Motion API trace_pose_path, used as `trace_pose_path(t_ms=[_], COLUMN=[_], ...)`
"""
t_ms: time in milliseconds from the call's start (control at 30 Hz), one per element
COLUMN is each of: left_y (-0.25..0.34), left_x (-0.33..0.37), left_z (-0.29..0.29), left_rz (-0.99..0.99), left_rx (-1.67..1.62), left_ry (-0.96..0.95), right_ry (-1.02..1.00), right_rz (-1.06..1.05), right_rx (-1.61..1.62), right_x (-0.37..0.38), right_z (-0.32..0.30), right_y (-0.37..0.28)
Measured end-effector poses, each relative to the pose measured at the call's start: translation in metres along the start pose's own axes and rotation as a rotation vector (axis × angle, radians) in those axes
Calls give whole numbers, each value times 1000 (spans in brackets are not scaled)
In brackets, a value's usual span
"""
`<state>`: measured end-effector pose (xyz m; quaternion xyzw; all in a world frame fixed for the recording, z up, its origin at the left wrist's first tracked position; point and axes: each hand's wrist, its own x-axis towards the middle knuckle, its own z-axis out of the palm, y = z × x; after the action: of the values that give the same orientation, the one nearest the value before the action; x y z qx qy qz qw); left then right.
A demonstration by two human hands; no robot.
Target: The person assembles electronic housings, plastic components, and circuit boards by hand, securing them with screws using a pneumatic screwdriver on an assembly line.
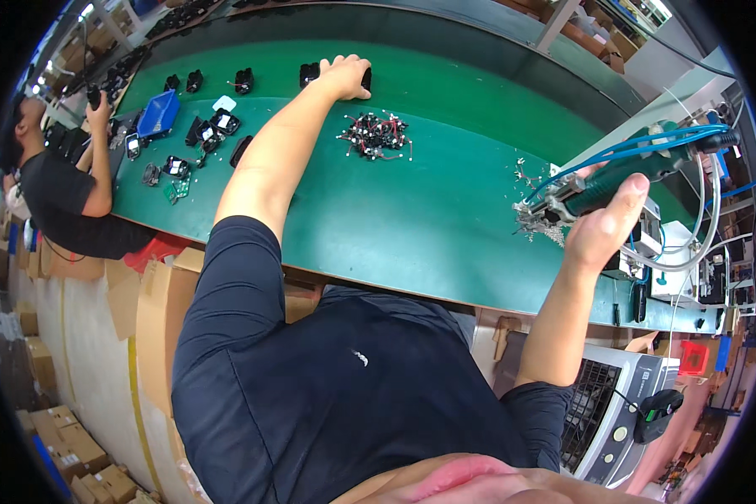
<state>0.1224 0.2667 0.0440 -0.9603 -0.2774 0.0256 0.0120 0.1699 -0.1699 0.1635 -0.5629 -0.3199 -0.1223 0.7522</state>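
My left hand (pixel 344 77) reaches to the far side of the bench, its fingers bent over a small black housing (pixel 366 81) that shows only at one edge. Just left of it stands another black housing (pixel 309 73). At the right, my right hand (pixel 603 225) is wrapped round a dark green power screwdriver (pixel 586 193) with blue and clear hoses. The tool is tilted, its metal tip end over a heap of small screws (pixel 554 233). Between my arms lies a pile of small wired parts (pixel 376 136) with red and black leads.
The green workbench (pixel 445 218) has a blue tray (pixel 159 114), several black housings (pixel 212 130) and small green circuit boards (pixel 176 191) on its left. A co-worker (pixel 67 197) sits at the far left. Machine units (pixel 676 252) stand at the right end. A cardboard box (pixel 161 323) is beside me.
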Motion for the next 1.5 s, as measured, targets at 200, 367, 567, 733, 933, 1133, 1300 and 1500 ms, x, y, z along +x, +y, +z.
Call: trace_pose_path(t_ms=[200,367,567,733,933,1133,1300,1500], left_y=[-57,-71,-66,-53,11,93,121,132], left_x=[-89,-173,-184,-207,-209,-170,-175,-189], left_z=[-34,-17,-6,-47,-56,-22,17,39], left_rz=[-10,-171,-121,101,363,355,301,357], left_rx=[-34,186,95,-490,-1525,-1873,-2160,-2002], left_ry=[185,3,89,466,-35,-139,-322,-489], right_ry=[98,-98,-851,-655,-783,-594,-587,-521], right_rz=[-31,-698,75,136,200,184,291,137], right_rx=[-84,-483,-587,-487,-547,-524,-585,-709], right_x=[7,-21,-65,-51,-44,-54,-96,-139], right_z=[-18,-1,84,118,139,98,18,-20], right_y=[-27,-17,127,171,185,153,98,72])
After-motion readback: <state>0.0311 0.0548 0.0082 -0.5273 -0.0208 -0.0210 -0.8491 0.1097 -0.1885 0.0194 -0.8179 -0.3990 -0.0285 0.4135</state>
